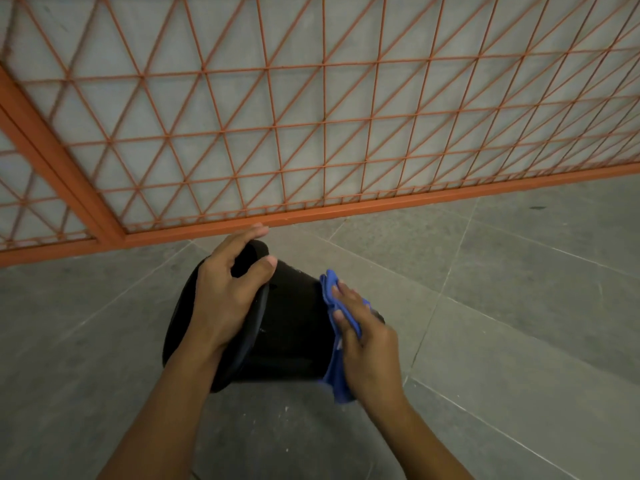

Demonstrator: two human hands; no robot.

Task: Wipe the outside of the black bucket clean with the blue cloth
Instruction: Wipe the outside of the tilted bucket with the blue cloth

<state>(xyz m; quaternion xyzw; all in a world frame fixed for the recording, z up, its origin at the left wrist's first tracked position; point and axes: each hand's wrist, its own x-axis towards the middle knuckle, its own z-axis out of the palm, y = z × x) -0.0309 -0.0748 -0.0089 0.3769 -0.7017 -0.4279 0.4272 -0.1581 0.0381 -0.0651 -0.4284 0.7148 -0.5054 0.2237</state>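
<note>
Head view: grey tiled floor point(519, 306), orange lattice gate point(311, 116), left hand point(225, 292) gripping tipped black bucket point(294, 334), right hand point(370, 344) clutching blue cloth point(337, 375)

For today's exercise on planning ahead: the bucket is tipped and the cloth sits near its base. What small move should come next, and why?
Probably drag the blue cloth along the wall of the black bucket towards the rim. The right hand presses it at the base end, while the left hand has a grip on the rim, steadying the tipped bucket, so the wall between them looks unwiped.

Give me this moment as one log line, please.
step: wiping | black bucket: on its side, off floor | left hand: grips rim | right hand: presses blue cloth to base end
</note>
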